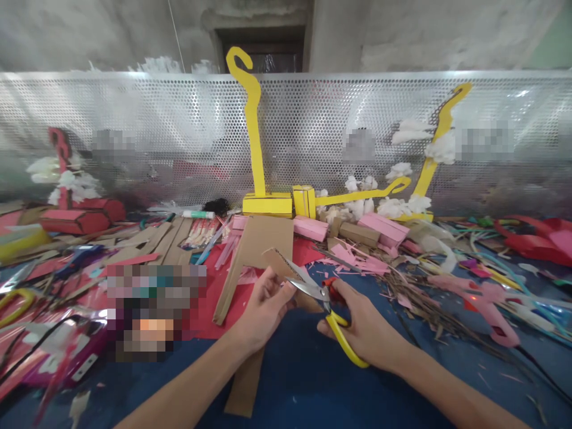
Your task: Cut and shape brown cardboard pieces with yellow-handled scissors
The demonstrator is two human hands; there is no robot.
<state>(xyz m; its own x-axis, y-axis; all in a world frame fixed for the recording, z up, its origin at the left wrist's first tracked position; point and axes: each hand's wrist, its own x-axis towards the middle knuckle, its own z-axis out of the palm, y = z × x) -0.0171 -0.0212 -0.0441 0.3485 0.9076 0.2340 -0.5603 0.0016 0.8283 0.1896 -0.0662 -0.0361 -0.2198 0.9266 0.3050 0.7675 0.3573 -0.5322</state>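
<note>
- Scissors first, head view: the right hand is wrapped around the yellow handles, and the blades are parted at the edge of a small cardboard piece.
- Left hand has that piece pinched between thumb and fingers, held up over the blue table, roughly mid-frame.
- Progress on the cut: looks like a work in progress to me. The piece hasn't visibly come apart, so I'd say there's still snipping left. Can't tell how deep the blades have gone, fingers are in the way.
- Uncut-looking stock: a bigger cardboard panel lies just beyond the hands, plus a cardboard strip poking out below the left wrist.
- Already built, by the look of it: a yellow hook-topped stand upright at the back, another yellow one lying on its side, and one on the right dressed with white fluff. The two in the middle look bare by comparison.
- Off to the right, a pink glue gun with its light on.
</note>
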